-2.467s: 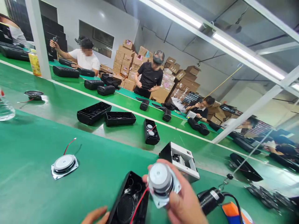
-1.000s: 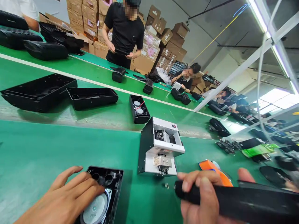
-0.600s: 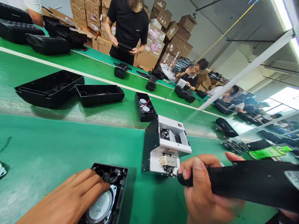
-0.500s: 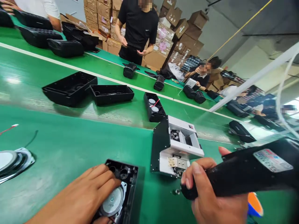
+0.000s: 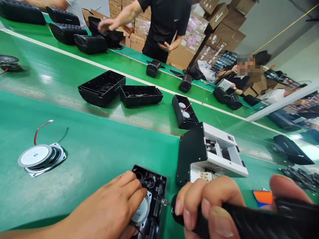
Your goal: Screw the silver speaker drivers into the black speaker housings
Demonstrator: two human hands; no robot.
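Observation:
My left hand (image 5: 109, 199) lies over a round speaker driver (image 5: 142, 214) seated in an open black speaker housing (image 5: 159, 189). Its fingers curl at the driver's edge, and the thumb is mostly hidden below. With my right hand (image 5: 211, 199) I grip a black electric screwdriver (image 5: 259, 215), closed around its front part. The bit (image 5: 163, 201) points left over the housing, beside the driver's metal frame; whether the tip touches a screw I cannot tell. A loose speaker driver (image 5: 35, 157) with a red wire rests on the green bench to the left.
A white-and-black screw feeder (image 5: 191, 152) stands just beyond my right hand. Farther back are empty black housings (image 5: 102, 88) and a housing with two small drivers (image 5: 185, 113). An orange-and-blue object (image 5: 263, 197) lies at right. Across the line stands a co-worker (image 5: 164, 30).
My right hand has brought the screwdriver leftward, its bit now over the housing. My left hand stays on the driver. The view has shifted left, and the co-worker opposite has reached an arm out sideways.

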